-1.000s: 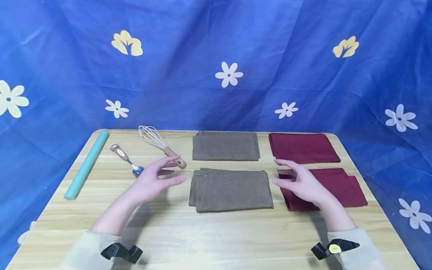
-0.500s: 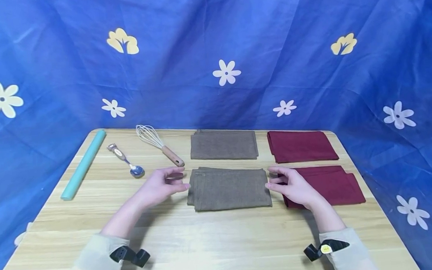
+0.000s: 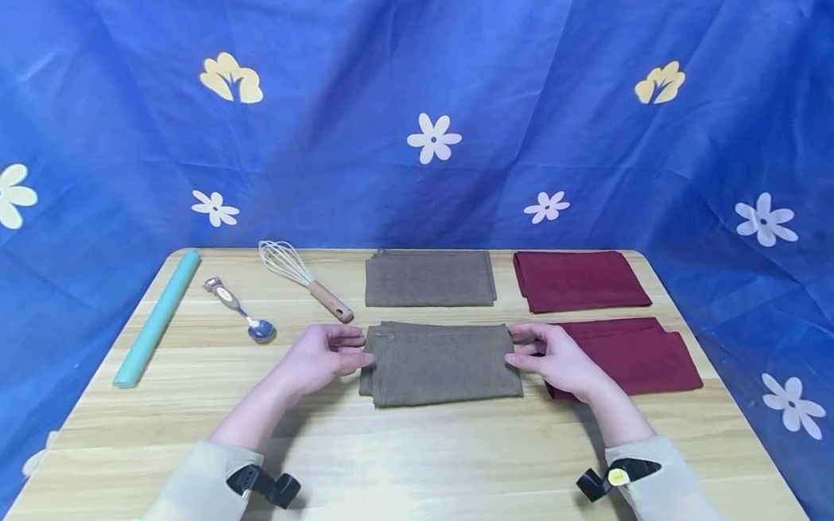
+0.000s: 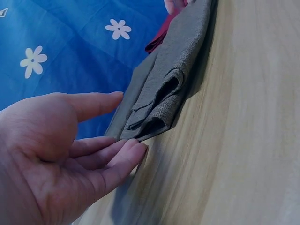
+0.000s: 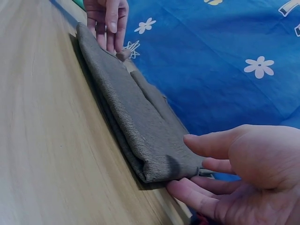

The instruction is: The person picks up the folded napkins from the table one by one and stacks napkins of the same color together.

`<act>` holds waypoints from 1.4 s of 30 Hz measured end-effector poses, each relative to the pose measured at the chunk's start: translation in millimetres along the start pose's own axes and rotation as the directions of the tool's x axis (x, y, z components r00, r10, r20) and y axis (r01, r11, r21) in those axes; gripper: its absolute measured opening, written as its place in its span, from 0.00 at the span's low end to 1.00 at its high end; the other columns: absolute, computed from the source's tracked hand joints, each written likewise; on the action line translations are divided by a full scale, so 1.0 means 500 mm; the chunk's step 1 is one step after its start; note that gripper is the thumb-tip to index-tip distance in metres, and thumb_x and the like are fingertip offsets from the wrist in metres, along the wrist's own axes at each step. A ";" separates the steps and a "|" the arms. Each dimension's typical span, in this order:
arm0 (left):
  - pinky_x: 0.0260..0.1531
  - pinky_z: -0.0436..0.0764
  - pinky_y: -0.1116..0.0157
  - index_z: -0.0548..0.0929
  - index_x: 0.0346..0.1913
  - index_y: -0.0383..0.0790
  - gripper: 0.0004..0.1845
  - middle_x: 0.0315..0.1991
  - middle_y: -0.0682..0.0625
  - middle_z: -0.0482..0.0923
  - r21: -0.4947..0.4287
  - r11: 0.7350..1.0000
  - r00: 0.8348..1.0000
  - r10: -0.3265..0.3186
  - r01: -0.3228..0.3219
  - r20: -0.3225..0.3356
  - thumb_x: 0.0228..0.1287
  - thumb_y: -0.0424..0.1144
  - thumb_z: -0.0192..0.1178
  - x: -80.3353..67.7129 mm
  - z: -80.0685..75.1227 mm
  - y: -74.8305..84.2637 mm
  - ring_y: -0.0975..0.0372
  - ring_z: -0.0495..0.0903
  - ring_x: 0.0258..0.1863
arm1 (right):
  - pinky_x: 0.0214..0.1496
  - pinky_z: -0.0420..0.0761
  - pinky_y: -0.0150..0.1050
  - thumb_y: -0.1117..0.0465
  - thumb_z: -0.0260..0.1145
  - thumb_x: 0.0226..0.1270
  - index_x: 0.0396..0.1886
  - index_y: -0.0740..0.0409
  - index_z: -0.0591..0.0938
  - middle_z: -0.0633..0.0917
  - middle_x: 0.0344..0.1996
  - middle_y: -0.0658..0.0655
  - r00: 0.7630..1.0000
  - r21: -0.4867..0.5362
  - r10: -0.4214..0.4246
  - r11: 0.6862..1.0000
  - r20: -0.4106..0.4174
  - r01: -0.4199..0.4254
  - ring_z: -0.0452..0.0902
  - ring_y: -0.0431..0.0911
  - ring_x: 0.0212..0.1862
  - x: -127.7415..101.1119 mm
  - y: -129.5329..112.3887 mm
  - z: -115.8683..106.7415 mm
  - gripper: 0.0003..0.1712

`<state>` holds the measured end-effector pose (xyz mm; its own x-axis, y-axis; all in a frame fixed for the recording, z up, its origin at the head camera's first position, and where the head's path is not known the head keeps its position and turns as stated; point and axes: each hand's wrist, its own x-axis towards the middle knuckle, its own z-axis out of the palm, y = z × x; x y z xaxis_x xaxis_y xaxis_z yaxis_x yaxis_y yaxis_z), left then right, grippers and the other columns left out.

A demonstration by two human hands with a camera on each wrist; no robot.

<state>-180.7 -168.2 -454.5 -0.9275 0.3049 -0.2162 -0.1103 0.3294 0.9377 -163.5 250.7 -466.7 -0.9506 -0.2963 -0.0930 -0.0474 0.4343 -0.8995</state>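
A folded brown cloth point(image 3: 441, 363) lies flat on the wooden table point(image 3: 415, 468) in front of me. My left hand point(image 3: 344, 351) is at its left edge, thumb over the top layer and fingers low by the table. My right hand point(image 3: 526, 348) mirrors it at the right edge. The left wrist view shows the stacked folds of the cloth point(image 4: 178, 61) just past the spread fingers of my left hand point(image 4: 129, 123). From the right wrist, the cloth point(image 5: 126, 98) runs away from my right hand point(image 5: 180, 161), whose thumb is above the fold and fingers beneath its corner. Neither hand pinches the cloth.
A second brown cloth point(image 3: 428, 280) lies behind the first. Two dark red cloths point(image 3: 579, 280) point(image 3: 638, 354) lie to the right. A whisk point(image 3: 303, 279), a spoon point(image 3: 241, 309) and a teal roll point(image 3: 155, 316) lie at the back left. Blue flowered fabric surrounds the table.
Both hands came down and inward from above the table to the two short edges of the near brown cloth. The cloth has not moved.
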 end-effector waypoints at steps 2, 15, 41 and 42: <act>0.53 0.86 0.63 0.71 0.70 0.18 0.37 0.65 0.27 0.77 -0.046 0.999 1.000 -0.013 0.014 0.009 0.64 0.33 0.76 0.003 0.001 -0.001 0.41 0.81 0.62 | 0.52 0.86 0.38 0.63 0.76 0.70 0.71 0.69 0.76 0.81 0.63 0.69 1.000 0.000 0.003 1.000 -0.004 -0.003 0.85 0.58 0.57 0.002 0.001 0.003 0.33; 0.50 0.88 0.51 0.60 0.76 0.20 0.41 0.65 0.26 0.74 -0.188 0.978 0.996 -0.092 0.087 -0.018 0.66 0.25 0.71 0.013 0.017 0.015 0.50 0.86 0.50 | 0.47 0.87 0.38 0.68 0.75 0.69 0.71 0.66 0.76 0.81 0.61 0.68 0.997 0.082 0.065 0.995 -0.051 -0.061 0.85 0.54 0.50 0.004 0.000 0.011 0.33; 0.32 0.85 0.66 0.84 0.56 0.23 0.22 0.45 0.38 0.87 -0.040 0.997 0.991 -0.065 0.060 -0.121 0.60 0.27 0.76 0.014 0.059 0.022 0.62 0.83 0.36 | 0.46 0.84 0.30 0.75 0.73 0.66 0.70 0.77 0.73 0.82 0.52 0.67 0.995 0.185 0.065 0.981 -0.071 -0.051 0.82 0.51 0.48 0.014 -0.004 0.023 0.34; 0.31 0.85 0.66 0.84 0.56 0.23 0.22 0.46 0.38 0.87 -0.037 0.998 0.991 -0.055 0.051 -0.119 0.60 0.27 0.75 0.013 0.059 0.022 0.62 0.83 0.36 | 0.46 0.84 0.30 0.75 0.74 0.66 0.69 0.77 0.73 0.82 0.51 0.67 0.995 0.184 0.063 0.982 -0.071 -0.049 0.82 0.50 0.47 0.014 -0.004 0.023 0.34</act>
<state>-177.3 -136.2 -453.7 -0.9559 0.1777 -0.2339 -0.1708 0.3116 0.9347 -166.3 237.9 -470.3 -0.9712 -0.2066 -0.1191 0.0568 0.2846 -0.9570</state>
